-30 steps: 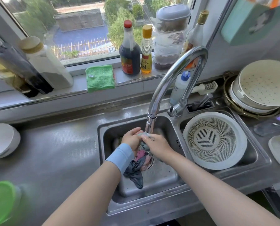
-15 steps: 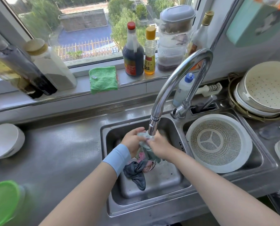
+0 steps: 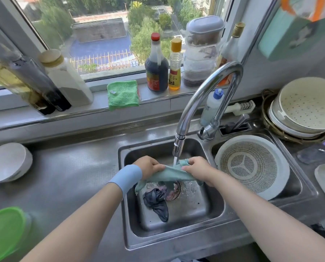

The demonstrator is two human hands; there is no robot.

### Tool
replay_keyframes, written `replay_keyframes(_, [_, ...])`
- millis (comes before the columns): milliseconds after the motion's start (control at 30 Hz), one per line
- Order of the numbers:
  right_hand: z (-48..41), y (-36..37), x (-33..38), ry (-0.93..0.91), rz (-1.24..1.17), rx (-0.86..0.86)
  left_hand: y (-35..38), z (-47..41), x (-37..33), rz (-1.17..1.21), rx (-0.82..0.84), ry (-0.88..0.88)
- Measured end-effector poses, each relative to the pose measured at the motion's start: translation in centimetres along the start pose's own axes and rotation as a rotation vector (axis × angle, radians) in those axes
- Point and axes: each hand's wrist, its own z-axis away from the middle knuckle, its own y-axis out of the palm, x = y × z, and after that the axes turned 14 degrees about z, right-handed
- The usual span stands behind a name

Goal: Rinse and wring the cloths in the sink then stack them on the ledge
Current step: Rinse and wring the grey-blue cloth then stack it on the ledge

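Observation:
A pale teal cloth is stretched between my two hands under the running faucet. My left hand grips its left end and my right hand pinches its right end. Below them, on the floor of the left sink basin, lie a dark grey cloth and a pinkish cloth by the drain. A folded green cloth lies on the window ledge.
A white colander fills the right basin. Sauce bottles, jars and stacked containers line the ledge. White bowls and a green lid sit on the left counter. Stacked strainers stand at the right.
My hands have moved apart, and the teal cloth, bunched between them before, is now pulled out flat under the water stream.

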Motion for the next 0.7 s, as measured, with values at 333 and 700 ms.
replay_keyframes(333, [5.8,-0.4,3.7,-0.279,0.686,0.033,-3.5,4.2,-0.1,-0.343,-0.063,0.04])
replay_keyframes(700, [11.0,-4.6,11.5,-0.321,0.479,-0.394,-7.2,10.2,-1.5,-0.183,-0.239,0.313])
